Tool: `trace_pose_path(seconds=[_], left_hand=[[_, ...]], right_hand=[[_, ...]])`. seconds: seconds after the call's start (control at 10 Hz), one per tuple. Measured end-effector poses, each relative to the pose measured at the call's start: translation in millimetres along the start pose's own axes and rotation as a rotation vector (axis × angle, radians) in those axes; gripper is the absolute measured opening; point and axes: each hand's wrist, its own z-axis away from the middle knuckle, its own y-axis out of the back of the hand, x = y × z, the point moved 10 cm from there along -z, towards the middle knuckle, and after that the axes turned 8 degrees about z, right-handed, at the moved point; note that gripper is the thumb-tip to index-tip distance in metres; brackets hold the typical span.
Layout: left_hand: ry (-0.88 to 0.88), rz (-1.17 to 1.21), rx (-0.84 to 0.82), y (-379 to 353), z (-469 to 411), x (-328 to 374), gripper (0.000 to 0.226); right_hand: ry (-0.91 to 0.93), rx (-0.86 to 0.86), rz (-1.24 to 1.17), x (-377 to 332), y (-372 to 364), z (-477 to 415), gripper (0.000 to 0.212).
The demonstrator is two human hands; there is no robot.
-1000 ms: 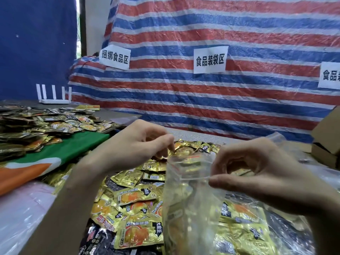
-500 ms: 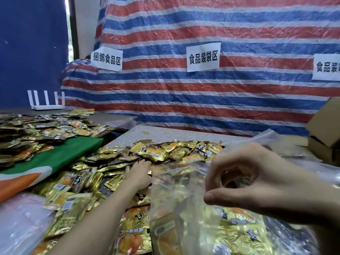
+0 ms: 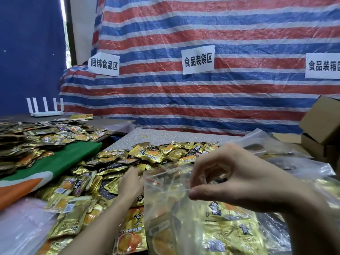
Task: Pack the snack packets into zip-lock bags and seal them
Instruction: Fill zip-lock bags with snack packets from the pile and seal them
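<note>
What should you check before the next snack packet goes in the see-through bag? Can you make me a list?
1. Bag held up: the right hand pinches the rim of the zip-lock bag. Ok.
2. Bag mouth open: the rim with the red line gapes next to the thumb. Ok.
3. Left hand at the pile: it rests on the gold snack packets. Ok.
4. A packet gripped by the left hand: its fingertips are hidden behind the bag. Cannot tell.
5. Room left in the bag: the packets already inside seem to fill only its lower part. Ok.
</note>
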Motion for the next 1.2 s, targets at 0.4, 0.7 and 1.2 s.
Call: trace_pose_path(seconds=[0.4, 0.7, 1.2], left_hand=[[-0.118, 0.81, 0.37, 161, 60, 77, 0.017], [-0.335, 0.717, 0.265, 181, 109, 152, 0.023], [-0.357, 0.237, -0.282, 83, 120, 174, 0.053]], right_hand=[[-0.006, -0.021, 0.045, -3, -6, -1, 0.011], [0.086, -0.011, 0.036, -20, -13, -5, 0.011], [0.092, 0.132, 0.05, -23, 0, -8, 0.017]])
